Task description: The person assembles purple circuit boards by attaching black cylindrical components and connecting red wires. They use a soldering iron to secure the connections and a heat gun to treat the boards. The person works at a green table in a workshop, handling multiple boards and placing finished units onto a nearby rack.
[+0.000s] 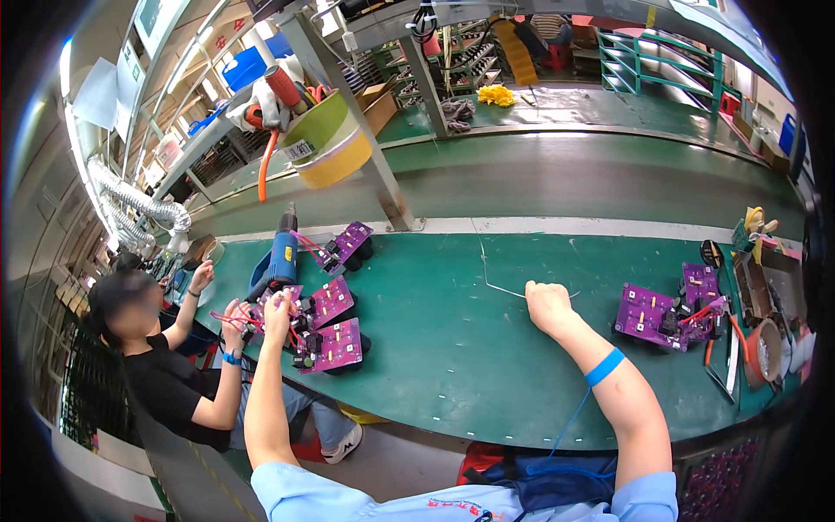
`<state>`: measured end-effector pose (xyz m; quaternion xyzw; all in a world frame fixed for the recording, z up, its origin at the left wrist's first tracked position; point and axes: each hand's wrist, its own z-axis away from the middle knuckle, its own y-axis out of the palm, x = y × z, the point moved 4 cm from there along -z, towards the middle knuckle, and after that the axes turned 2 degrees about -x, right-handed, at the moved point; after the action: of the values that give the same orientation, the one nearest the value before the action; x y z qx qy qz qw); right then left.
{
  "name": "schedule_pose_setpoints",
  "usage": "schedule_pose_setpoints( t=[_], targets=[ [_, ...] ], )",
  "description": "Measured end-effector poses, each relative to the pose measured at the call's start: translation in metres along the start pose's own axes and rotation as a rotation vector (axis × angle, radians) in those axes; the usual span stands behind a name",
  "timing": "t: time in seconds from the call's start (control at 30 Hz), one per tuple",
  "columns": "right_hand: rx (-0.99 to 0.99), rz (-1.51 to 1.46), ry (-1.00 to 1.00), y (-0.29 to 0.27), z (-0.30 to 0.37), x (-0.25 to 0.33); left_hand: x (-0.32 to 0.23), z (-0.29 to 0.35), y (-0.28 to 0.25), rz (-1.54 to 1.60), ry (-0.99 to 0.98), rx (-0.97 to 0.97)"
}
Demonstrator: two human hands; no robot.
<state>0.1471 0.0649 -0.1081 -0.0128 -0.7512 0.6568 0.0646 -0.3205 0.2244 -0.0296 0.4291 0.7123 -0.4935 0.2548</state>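
Observation:
My left hand (277,317) reaches among purple circuit boards on the left of the bench, its fingers closed beside red wires. What they grip is hidden. Closest to it are a circuit board (330,301) and a nearer circuit board (337,345), both with black parts. My right hand (550,306) is closed in a fist around a thin pale wire (500,287), over the middle of the green bench. The wire bends and runs up toward the bench's far edge. A blue band circles my right wrist, with a cord hanging from it.
A blue heat gun (283,257) stands behind the left boards, near another circuit board (352,244). At the right lie more circuit boards (648,313), beside an orange-rimmed round container (765,348). A co-worker (174,348) sits at left, one hand (233,320) close to mine. A metal post (383,183) rises behind.

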Motion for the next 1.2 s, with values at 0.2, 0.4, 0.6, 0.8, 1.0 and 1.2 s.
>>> schedule_pose_setpoints(
  t=[0.2, 0.4, 0.6, 0.8, 1.0, 1.2],
  targets=[
    [-0.041, 0.101, -0.012, -0.014, 0.004, -0.004, -0.098, 0.016, 0.038, -0.072, 0.07, 0.203],
    [-0.328, -0.582, 0.049, -0.098, 0.023, -0.02, -0.184, -0.003, 0.116, -0.176, 0.084, 0.394],
    [-0.744, -1.26, 0.02, -0.184, 0.072, -0.051, -0.231, -0.039, 0.206, 0.194, 0.078, 0.244],
    [-0.817, -1.193, 0.008, -0.191, 0.107, -0.056, -0.252, -0.007, 0.345, 0.514, 0.374, -0.011],
    [-0.832, -1.216, -0.041, -0.19, 0.118, -0.048, -0.272, 0.051, 0.355, 0.408, 0.347, 0.372],
    [-0.722, -0.716, -0.011, -0.174, 0.096, -0.022, -0.22, 0.055, 0.197, 0.108, 0.703, 0.154]
  ],
)
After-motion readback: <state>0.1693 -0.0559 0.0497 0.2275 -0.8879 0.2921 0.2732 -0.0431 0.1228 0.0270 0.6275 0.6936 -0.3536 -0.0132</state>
